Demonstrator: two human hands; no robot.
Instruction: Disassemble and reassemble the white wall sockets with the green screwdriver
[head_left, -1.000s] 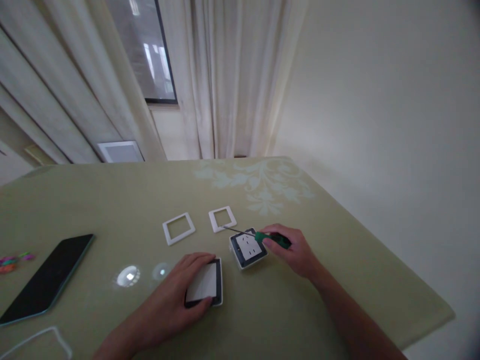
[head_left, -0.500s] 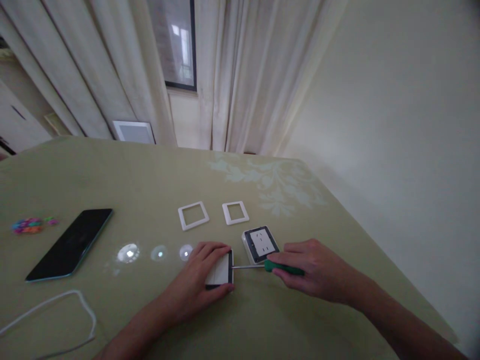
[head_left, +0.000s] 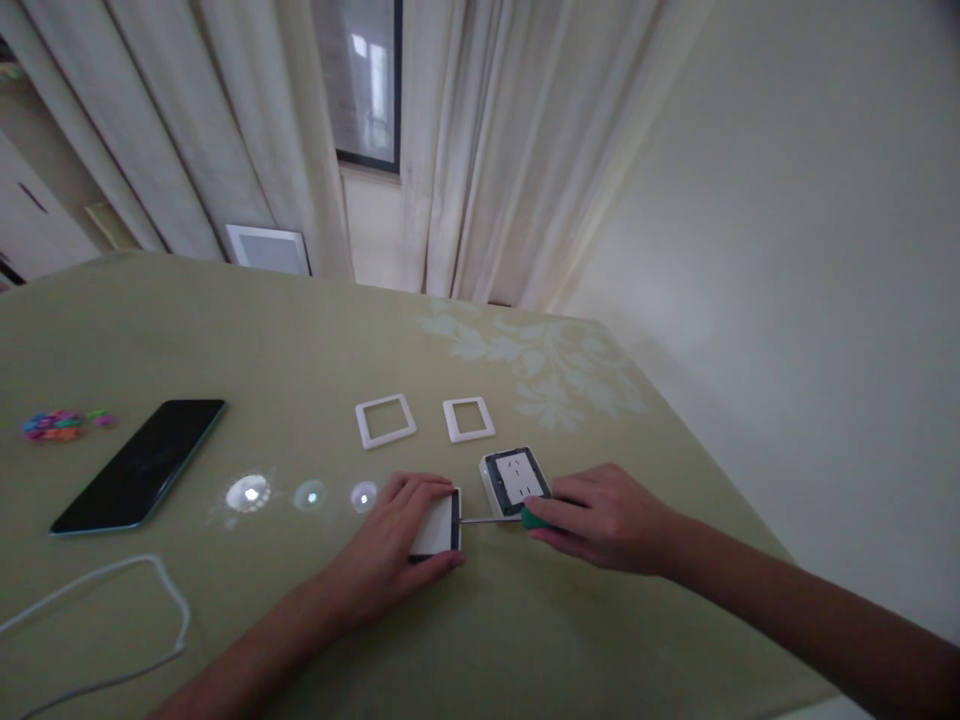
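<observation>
Right hand [head_left: 609, 520] grips screwdriver [head_left: 531, 518] | left hand [head_left: 390, 548] clamps switch [head_left: 436, 526] | lettering unreadable

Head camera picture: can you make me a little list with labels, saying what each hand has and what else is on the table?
Left hand: holds down a white switch plate, fingers around it
Right hand: grips a green-handled screwdriver
Screwdriver tip: at the switch plate's right edge
Behind the screwdriver: a socket, face up
Further back: two white frames, side by side, apart
Far left: a black phone, a white cable, some colourful bits
Surface: green table
</observation>
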